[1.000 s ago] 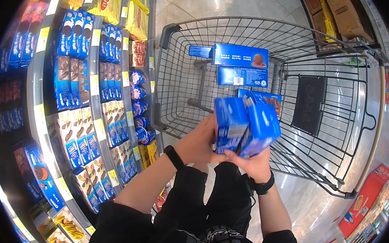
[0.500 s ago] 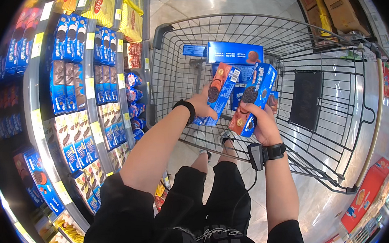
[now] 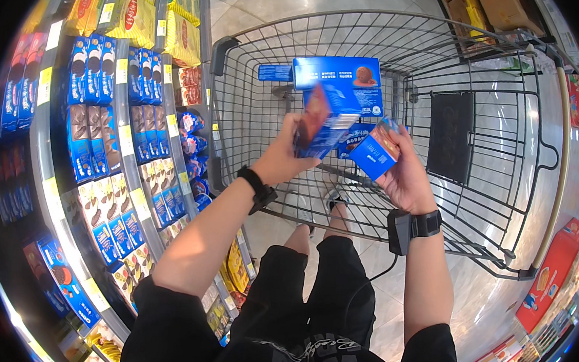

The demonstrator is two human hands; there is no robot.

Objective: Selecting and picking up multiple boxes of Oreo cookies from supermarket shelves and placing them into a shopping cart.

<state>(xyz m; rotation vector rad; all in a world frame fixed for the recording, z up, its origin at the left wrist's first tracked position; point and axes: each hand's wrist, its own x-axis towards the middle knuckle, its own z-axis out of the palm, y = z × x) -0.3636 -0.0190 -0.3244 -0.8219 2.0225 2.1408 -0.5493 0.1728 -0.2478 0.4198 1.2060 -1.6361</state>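
My left hand (image 3: 283, 154) is closed on a blue-and-red cookie box (image 3: 334, 133), blurred and tilted over the cart's inside. My right hand (image 3: 405, 178) grips another blue cookie box (image 3: 376, 157), tilted with its end facing up. Beyond them, inside the wire shopping cart (image 3: 290, 20), lie a large blue box (image 3: 335, 72) and a thinner blue pack (image 3: 274, 73). More blue packaging (image 3: 356, 133) shows between the held boxes, partly hidden by them.
Shelves of blue cookie packs (image 3: 89, 138) and yellow bags (image 3: 132, 15) run along my left. Brown cartons (image 3: 510, 11) stand at the upper right, red packages (image 3: 547, 276) at the right. The cart has a dark panel (image 3: 449, 136) on its right side.
The two held boxes have moved forward, up and farther apart into the cart, and have turned. The cart appears higher and slightly further left in the view.
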